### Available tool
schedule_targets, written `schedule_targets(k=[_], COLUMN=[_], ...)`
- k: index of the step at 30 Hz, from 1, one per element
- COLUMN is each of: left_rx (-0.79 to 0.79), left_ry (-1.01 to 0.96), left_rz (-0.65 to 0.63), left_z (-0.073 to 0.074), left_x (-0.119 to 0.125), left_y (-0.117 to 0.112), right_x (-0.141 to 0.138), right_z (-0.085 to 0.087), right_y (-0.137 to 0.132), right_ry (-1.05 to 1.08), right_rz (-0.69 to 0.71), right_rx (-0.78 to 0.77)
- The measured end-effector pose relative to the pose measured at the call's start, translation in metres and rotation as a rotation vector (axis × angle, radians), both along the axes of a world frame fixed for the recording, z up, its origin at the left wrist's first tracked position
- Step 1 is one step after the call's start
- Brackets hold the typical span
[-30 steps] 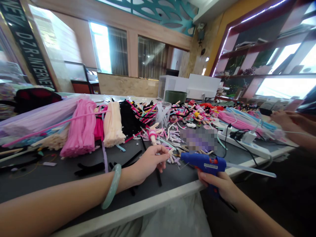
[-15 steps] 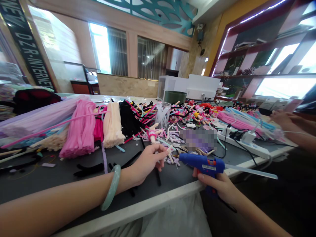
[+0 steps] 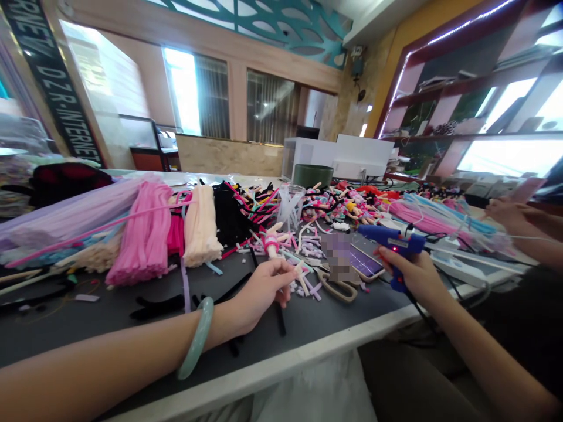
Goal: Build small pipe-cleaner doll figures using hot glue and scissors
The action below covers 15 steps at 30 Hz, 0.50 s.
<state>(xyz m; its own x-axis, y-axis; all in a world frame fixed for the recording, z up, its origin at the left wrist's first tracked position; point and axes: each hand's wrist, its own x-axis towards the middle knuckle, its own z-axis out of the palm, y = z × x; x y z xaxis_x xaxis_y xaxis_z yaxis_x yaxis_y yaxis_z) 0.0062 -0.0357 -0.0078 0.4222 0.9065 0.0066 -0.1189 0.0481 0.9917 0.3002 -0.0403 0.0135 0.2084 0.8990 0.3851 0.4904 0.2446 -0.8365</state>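
Note:
My left hand [image 3: 263, 296], with a pale green bangle [image 3: 196, 338] on the wrist, pinches a small cream pipe cleaner piece [image 3: 300, 269] between thumb and fingertips. Wrapped round the handle of a blue hot glue gun [image 3: 398, 239], my right hand [image 3: 416, 274] holds it above the table's right side, nozzle pointing left. A red light glows on the gun. Just beyond my left hand lies a small pink-and-cream pipe cleaner doll [image 3: 271, 241]. Scissors with beige handles [image 3: 345, 291] and a phone [image 3: 365, 262] lie between my hands, partly blurred out.
Bundles of pink [image 3: 143, 234], cream [image 3: 201, 228] and black pipe cleaners [image 3: 233, 214] stand at left. Several small dolls [image 3: 347, 202] are heaped behind. A white power strip [image 3: 457, 269] with cables lies at right, near another person's hands [image 3: 512, 220]. Short lilac cuttings [image 3: 312, 246] are scattered centrally.
My right hand has carried the glue gun up and to the right, away from the piece in my left hand. The scissors and phone now show more. My left hand stays nearly still.

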Motion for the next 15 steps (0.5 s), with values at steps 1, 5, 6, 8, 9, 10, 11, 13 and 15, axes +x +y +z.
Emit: schedule_targets(k=[1, 5, 6, 8, 9, 10, 11, 13, 15], left_rx=[0.001, 0.002, 0.001, 0.002, 0.004, 0.006, 0.007, 0.002, 0.000], left_ry=[0.005, 0.048, 0.059, 0.071, 0.074, 0.077, 0.081, 0.094, 0.113], left_rz=[0.000, -0.003, -0.004, -0.005, -0.006, -0.008, -0.009, -0.018, -0.032], left_z=[0.000, 0.002, 0.003, 0.003, 0.003, 0.002, 0.002, 0.001, 0.002], left_x=[0.000, 0.001, 0.002, 0.003, 0.004, 0.004, 0.005, 0.005, 0.005], left_y=[0.000, -0.002, -0.002, -0.001, -0.001, 0.000, 0.000, 0.000, -0.001], right_x=[0.009, 0.039, 0.044, 0.051, 0.053, 0.054, 0.055, 0.057, 0.057], right_z=[0.003, 0.008, 0.009, 0.008, 0.006, 0.005, 0.004, 0.000, -0.002], right_y=[0.010, 0.048, 0.058, 0.074, 0.081, 0.087, 0.092, 0.099, 0.104], right_ry=[-0.088, -0.241, -0.287, -0.373, -0.409, -0.442, -0.471, -0.517, -0.551], right_rz=[-0.095, -0.238, -0.292, -0.406, -0.449, -0.481, -0.502, -0.521, -0.525], right_rx=[0.013, -0.067, -0.094, -0.146, -0.167, -0.186, -0.204, -0.240, -0.275])
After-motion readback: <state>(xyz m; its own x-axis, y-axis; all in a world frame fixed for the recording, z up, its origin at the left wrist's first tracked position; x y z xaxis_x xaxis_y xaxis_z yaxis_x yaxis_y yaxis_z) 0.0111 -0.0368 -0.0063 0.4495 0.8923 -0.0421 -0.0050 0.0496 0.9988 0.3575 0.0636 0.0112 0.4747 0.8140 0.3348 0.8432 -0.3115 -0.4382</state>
